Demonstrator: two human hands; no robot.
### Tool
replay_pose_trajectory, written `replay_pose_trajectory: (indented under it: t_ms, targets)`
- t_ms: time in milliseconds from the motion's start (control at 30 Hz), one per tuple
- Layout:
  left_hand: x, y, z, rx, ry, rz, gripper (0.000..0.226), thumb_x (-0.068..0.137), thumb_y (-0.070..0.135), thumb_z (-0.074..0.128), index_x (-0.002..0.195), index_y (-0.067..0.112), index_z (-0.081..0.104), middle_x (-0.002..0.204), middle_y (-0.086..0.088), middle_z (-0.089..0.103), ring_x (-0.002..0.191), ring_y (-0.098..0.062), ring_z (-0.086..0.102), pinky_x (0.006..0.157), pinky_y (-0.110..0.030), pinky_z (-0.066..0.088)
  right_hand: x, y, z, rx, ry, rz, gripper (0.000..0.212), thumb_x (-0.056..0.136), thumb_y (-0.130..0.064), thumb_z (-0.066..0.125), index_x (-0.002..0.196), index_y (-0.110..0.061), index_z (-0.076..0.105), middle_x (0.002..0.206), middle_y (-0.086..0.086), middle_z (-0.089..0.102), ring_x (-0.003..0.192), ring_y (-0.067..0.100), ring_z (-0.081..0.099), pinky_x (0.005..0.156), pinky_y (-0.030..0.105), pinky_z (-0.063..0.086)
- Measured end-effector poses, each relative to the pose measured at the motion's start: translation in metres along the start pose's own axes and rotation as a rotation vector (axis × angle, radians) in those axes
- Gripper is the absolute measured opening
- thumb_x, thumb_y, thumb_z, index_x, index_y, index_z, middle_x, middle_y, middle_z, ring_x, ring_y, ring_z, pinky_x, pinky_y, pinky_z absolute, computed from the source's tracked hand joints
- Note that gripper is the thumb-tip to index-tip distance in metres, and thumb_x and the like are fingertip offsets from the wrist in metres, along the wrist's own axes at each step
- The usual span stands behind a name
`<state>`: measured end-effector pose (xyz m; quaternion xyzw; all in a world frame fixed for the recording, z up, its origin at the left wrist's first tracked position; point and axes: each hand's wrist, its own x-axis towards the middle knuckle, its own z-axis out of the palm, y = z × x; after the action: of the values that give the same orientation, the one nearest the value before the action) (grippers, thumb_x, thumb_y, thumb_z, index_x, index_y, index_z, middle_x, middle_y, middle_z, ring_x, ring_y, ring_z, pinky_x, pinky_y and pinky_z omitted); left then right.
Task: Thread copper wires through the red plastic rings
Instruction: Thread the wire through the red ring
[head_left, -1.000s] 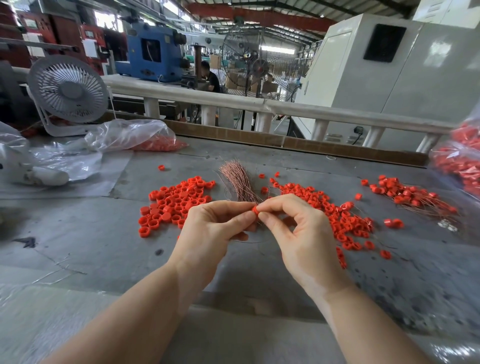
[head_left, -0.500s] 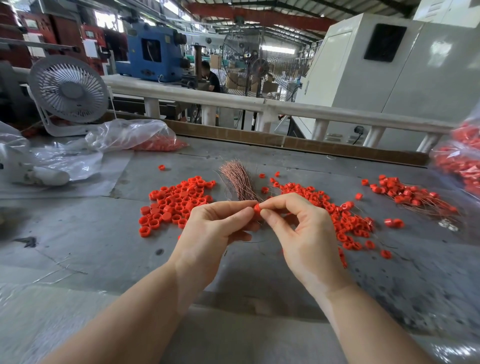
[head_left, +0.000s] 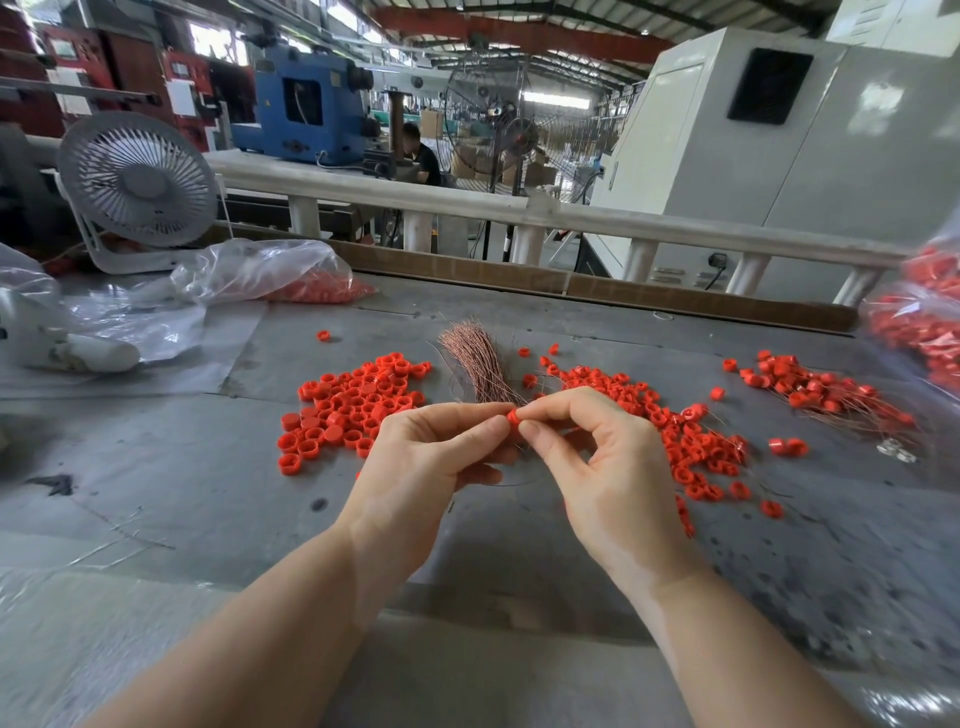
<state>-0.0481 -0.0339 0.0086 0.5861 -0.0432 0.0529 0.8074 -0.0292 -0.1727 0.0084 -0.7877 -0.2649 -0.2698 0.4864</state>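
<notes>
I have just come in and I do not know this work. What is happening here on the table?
A person is assembling small parts by hand. Both the left hand and the right hand pinch one red ring above the grey table. A bundle of copper wires lies just behind. Loose red rings lie to the left; rings with wires lie far right.

From my remote view I log two bare forearms entering from the bottom edge. Left hand (head_left: 415, 462) and right hand (head_left: 608, 467): no gloves, rings, watch or bands visible. No sleeves reach the visible part of the forearms. Fingernails short, unpainted.
</notes>
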Motion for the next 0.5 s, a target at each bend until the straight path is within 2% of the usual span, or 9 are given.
replay_pose_trajectory:
  t_ms: [100,300,500]
  targets:
    - [0.0003,-0.0001,0.0003,-0.003,0.004,0.001,0.017,0.064,0.016,0.066,0.076,0.018,0.078,0.071,-0.005,0.072,0.061,-0.008,0.065,0.053,-0.017,0.051,0.0002,-0.0001,-0.0002,-0.002,-0.001,-0.003,0.008,0.082,-0.008,0.067,0.083,-0.015,0.07,0.079,-0.008,0.067,0.077,0.005,0.062,0.071,0.019,0.05]
    - [0.0012,-0.0006,-0.0015,0.005,-0.001,0.004,0.015,0.071,0.006,0.066,0.077,0.015,0.077,0.074,-0.008,0.073,0.062,-0.01,0.065,0.054,-0.017,0.051,0.0005,-0.0001,0.0,0.004,-0.001,-0.008,0.009,0.083,-0.009,0.066,0.083,-0.016,0.07,0.08,-0.008,0.067,0.078,0.004,0.062,0.071,0.018,0.05]
    - [0.0017,-0.0017,-0.0024,0.004,-0.006,0.023,0.017,0.063,0.013,0.068,0.077,0.016,0.077,0.073,-0.008,0.073,0.062,-0.01,0.066,0.054,-0.017,0.052,0.0003,-0.0009,0.0002,0.009,0.0,-0.009,0.009,0.083,-0.009,0.065,0.084,-0.016,0.07,0.08,-0.009,0.066,0.078,0.003,0.062,0.071,0.015,0.049]
